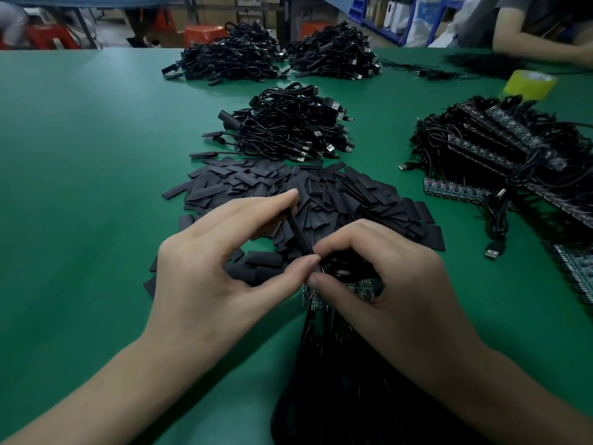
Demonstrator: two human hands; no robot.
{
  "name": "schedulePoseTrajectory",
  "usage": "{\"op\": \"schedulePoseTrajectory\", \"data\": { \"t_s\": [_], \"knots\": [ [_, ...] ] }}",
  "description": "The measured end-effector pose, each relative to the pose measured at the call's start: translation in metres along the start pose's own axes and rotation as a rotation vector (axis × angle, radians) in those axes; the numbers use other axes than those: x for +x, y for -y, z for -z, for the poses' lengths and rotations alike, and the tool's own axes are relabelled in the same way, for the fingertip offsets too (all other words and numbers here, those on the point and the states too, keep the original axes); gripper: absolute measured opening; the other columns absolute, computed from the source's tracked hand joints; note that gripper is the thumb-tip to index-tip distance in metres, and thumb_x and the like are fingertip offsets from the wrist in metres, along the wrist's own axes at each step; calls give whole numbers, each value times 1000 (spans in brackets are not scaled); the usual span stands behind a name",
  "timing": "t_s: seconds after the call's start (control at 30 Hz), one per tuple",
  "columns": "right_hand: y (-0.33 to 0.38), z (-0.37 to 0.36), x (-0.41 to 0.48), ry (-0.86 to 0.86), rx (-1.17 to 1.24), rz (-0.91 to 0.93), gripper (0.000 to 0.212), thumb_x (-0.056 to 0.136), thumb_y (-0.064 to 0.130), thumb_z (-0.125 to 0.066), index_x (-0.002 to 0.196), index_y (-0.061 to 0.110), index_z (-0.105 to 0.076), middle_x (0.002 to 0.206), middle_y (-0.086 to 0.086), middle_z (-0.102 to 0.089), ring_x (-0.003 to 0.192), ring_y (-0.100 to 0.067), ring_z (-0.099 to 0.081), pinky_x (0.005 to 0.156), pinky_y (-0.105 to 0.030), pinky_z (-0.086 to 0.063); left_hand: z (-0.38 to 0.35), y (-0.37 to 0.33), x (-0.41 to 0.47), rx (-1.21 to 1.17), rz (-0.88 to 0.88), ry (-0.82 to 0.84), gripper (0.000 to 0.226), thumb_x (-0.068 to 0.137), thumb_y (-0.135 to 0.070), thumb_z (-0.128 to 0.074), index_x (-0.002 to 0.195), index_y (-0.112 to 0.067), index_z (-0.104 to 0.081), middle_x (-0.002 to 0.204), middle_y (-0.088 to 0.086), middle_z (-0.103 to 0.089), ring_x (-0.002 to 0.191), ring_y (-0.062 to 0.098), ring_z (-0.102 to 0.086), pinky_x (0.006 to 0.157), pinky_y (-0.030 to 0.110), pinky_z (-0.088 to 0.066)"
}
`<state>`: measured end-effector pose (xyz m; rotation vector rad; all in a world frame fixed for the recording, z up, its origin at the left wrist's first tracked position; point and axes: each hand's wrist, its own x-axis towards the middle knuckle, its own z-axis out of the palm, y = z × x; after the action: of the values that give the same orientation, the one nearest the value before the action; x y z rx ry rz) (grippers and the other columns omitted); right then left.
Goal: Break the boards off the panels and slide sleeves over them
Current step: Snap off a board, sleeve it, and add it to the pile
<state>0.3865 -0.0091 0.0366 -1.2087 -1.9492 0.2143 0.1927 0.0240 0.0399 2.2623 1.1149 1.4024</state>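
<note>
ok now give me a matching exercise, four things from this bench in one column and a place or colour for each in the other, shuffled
Things
1. tape roll
2. sleeve pile
3. single sleeve
4. nearest panel

Place or colour
A. pinched by the left hand
B. yellow-green, far right
C. black, spread mid-table on the green mat
D. under the curled fingers of the right hand

Pairs: 1-B, 2-C, 3-A, 4-D
</note>
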Motion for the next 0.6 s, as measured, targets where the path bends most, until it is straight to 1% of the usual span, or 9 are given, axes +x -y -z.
{"op": "schedulePoseTrajectory", "data": {
  "t_s": [0.17, 0.33, 0.4, 0.5, 0.6],
  "knots": [
    [0, -1, -1, 11, 54, -30, 21, 89, 38, -72, 103, 22, -68, 94, 15, -66, 89, -2, -64, 75, -14, -47, 1, -1, 1, 14, -5, -31, 48, 80, -30, -83, 121, -11, -70, 111, 2, -72, 102, 17, -69, 92, 36, -56],
    [-6, 0, -1, 74, 60, -72, 29, 84, 38, -81, 107, 27, -65, 88, 16, -64, 85, -6, -63, 71, -15, -47, 3, 1, 3, -10, 30, -76, 46, 80, -30, -83, 121, -12, -70, 110, -1, -73, 99, 15, -70, 91, 37, -56],
    [-9, 2, 0, 98, 82, -91, 26, 85, 37, -80, 104, 26, -65, 86, 18, -64, 86, -4, -64, 71, -13, -46, 3, 4, 4, -43, 71, -93, 47, 80, -31, -82, 122, -14, -69, 111, -3, -72, 100, 15, -71, 93, 36, -56],
    [-10, 6, 2, 87, 63, -80, 14, 88, 35, -74, 96, 25, -67, 82, 21, -63, 81, 0, -63, 68, -9, -42, 2, 6, 5, -89, 152, -101, 50, 79, -34, -82, 125, -19, -68, 112, -9, -72, 103, 12, -70, 95, 30, -55],
    [-10, 12, 7, 60, -28, -76, 11, 91, 38, -70, 93, 29, -66, 82, 22, -63, 80, -2, -63, 67, -14, -46, 0, 8, 6, -103, 230, -82, 54, 78, -44, -83, 127, -25, -68, 111, -15, -73, 104, 3, -69, 96, 25, -54]
  ]
}}
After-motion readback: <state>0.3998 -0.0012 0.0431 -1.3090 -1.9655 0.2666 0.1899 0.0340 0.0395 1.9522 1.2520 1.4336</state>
